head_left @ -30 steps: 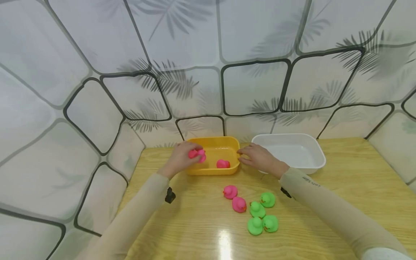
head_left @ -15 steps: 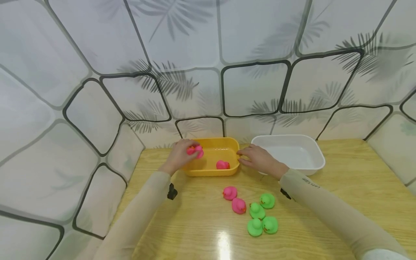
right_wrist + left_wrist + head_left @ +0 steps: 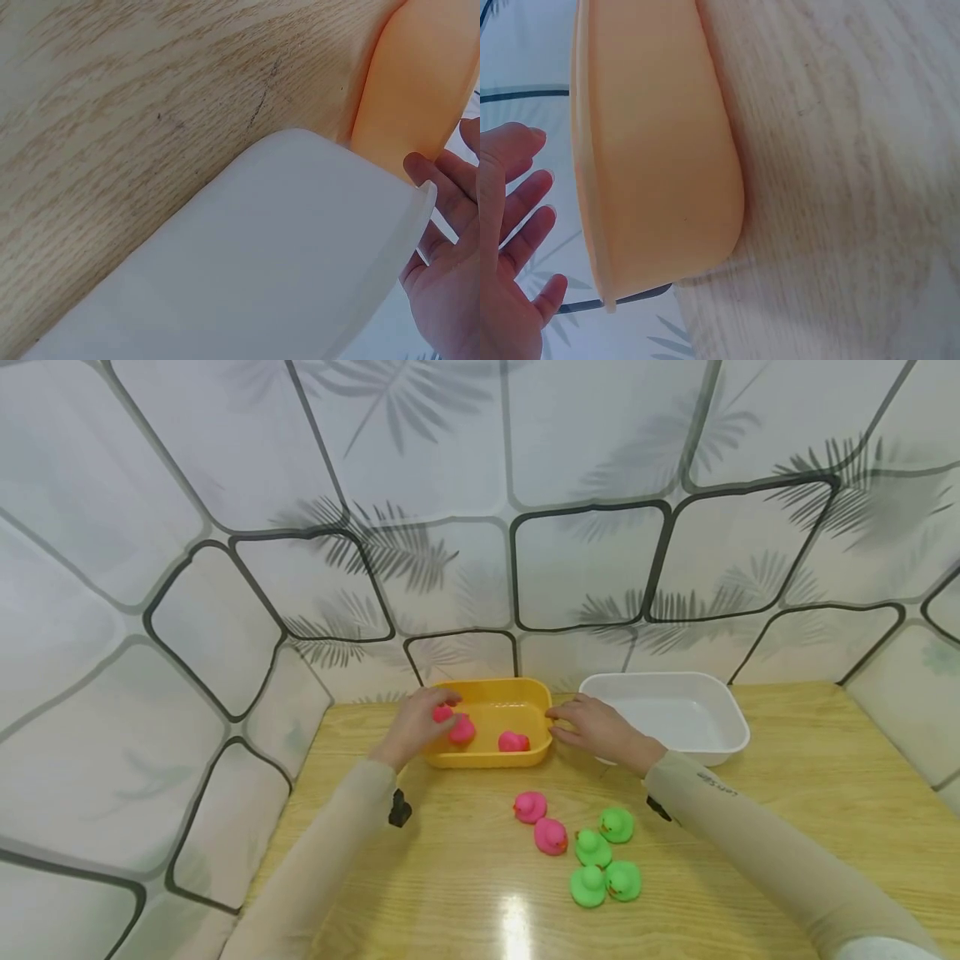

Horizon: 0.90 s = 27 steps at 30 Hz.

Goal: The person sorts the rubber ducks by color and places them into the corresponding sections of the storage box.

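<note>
In the head view my left hand (image 3: 417, 723) is over the left end of a yellow plastic tub (image 3: 487, 759). Its fingers are spread and relaxed in the left wrist view, beside the tub's wall (image 3: 656, 157). Two pink rubber ducks, one (image 3: 461, 728) fully in sight and another (image 3: 442, 713) partly behind the fingers, lie in the tub below this hand. A third pink duck (image 3: 513, 742) sits near its front right corner. My right hand (image 3: 596, 727) touches the tub's right end with extended fingertips, reaching across the corner of a white tub (image 3: 731, 745).
On the wooden table (image 3: 450, 877), two pink ducks, one (image 3: 530, 807) behind the other (image 3: 551, 836), stand in front of the yellow tub. Several green ducks (image 3: 594, 847) cluster to their right. A patterned wall (image 3: 585, 568) rises right behind the tubs.
My left hand has let go of the pink ducks it held, and they now lie at the left end of the yellow tub. My right hand has stayed at the tub's right end.
</note>
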{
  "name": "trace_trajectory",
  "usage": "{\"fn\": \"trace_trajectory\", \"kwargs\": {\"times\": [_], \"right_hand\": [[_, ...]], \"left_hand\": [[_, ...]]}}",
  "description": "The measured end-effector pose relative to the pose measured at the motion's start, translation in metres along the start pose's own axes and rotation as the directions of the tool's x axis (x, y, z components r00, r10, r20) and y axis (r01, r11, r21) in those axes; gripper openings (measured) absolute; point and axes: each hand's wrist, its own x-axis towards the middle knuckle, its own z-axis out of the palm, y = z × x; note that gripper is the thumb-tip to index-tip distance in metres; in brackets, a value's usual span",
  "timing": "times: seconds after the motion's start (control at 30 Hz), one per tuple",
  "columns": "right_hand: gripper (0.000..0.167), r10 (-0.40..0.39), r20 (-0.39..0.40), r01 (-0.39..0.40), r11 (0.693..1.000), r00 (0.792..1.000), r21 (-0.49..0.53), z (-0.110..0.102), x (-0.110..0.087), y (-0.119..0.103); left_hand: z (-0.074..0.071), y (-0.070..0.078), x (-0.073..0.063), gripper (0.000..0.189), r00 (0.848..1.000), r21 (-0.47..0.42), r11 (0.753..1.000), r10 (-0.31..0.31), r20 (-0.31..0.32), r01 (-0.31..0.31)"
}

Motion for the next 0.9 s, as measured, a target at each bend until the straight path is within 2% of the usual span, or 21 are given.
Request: {"fn": "trace_trajectory", "kwargs": {"times": [0.23, 0.47, 0.6, 0.73, 0.83, 0.9], "right_hand": [[0.033, 0.008, -0.001, -0.008, 1.000, 1.000, -0.003, 0.002, 0.001, 0.002], [0.033, 0.009, 0.006, -0.009, 1.000, 1.000, -0.008, 0.000, 0.001, 0.001], [0.033, 0.006, 0.008, -0.006, 1.000, 1.000, -0.006, -0.001, 0.001, 0.001], [0.035, 0.009, 0.008, -0.009, 1.000, 1.000, 0.009, -0.001, 0.000, 0.000], [0.036, 0.009, 0.013, -0.009, 1.000, 1.000, 0.014, -0.001, -0.001, -0.001], [0.036, 0.007, 0.016, -0.007, 1.000, 1.000, 0.013, -0.001, -0.001, -0.001]], "left_hand": [[0.005, 0.002, -0.009, 0.026, 0.998, -0.025, 0.998, 0.057, -0.036, -0.058], [0.007, 0.014, -0.023, 0.025, 0.996, -0.064, 0.994, 0.088, -0.029, -0.089], [0.009, 0.018, -0.028, 0.027, 0.988, -0.081, 0.985, 0.153, -0.025, -0.154], [0.011, 0.024, -0.034, 0.028, 0.973, -0.083, 0.970, 0.226, -0.039, -0.229], [0.012, 0.030, -0.040, 0.028, 0.969, -0.071, 0.966, 0.244, -0.043, -0.247], [0.012, 0.036, -0.044, 0.029, 0.971, -0.079, 0.968, 0.235, -0.033, -0.237]]}}
